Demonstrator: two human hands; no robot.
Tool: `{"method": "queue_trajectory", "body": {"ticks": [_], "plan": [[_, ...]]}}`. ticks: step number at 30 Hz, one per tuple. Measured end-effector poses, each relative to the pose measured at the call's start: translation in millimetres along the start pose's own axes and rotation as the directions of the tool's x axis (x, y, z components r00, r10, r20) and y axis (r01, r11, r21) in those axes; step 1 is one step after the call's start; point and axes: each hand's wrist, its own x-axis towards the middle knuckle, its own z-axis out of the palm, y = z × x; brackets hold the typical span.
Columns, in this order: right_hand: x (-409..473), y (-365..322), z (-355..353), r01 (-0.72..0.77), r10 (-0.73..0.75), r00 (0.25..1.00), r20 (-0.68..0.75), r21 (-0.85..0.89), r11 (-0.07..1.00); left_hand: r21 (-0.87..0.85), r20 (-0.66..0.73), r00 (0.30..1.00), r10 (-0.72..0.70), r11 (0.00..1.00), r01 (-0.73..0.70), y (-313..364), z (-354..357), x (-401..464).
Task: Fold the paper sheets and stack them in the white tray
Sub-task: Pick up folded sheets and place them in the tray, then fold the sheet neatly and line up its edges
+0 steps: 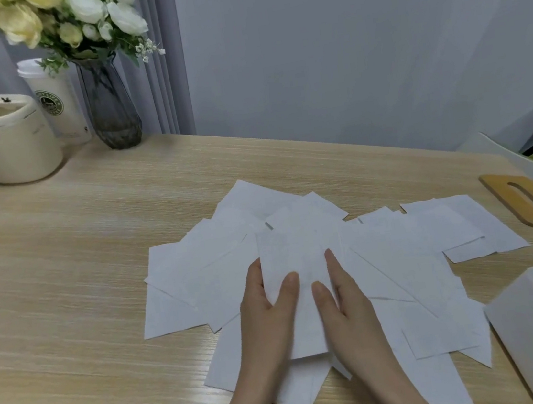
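Note:
Several white paper sheets [398, 262] lie fanned and overlapping across the middle of the wooden table [64, 269]. On top of the pile, one narrow sheet [293, 259] stands lengthwise between my hands. My left hand [269, 310] holds its left edge, thumb on top and fingers behind. My right hand [342, 297] holds its right edge the same way. The white tray [524, 313] stands at the near right corner, with white paper visible inside it.
At the far left stand a cream bin [3, 141], a white takeaway cup [55, 100] and a glass vase of flowers [110, 103]. A flat wooden holder with a slot [529, 201] lies at the right edge. A grey wall rises behind the table.

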Motion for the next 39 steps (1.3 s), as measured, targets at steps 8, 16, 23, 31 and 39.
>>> {"method": "queue_trajectory", "body": {"ticks": [8,16,23,31,39], "plan": [[-0.8,-5.9,-5.4,0.040,-0.040,0.999,-0.010,0.079,0.996,-0.041,-0.127,0.992,0.014,0.999,-0.020,8.8,9.2,0.8],[-10.4,4.7,-1.1,0.026,-0.011,0.999,-0.046,0.350,0.936,-0.316,-0.456,0.885,-0.095,0.947,-0.061,19.4,27.0,1.2],[2.3,4.4,-31.0,0.139,-0.121,0.988,-0.099,0.200,0.970,-0.302,-0.309,0.945,-0.110,0.953,0.013,26.3,0.6,-2.9],[10.4,0.5,-51.9,0.154,-0.175,0.984,0.044,0.305,0.940,-0.179,-0.110,0.990,-0.084,0.982,0.064,28.7,-11.0,-7.0],[-7.8,8.4,-45.1,0.155,-0.162,0.987,0.000,0.298,0.942,-0.201,-0.033,0.999,-0.040,0.979,0.032,25.4,6.0,-17.6]]}}
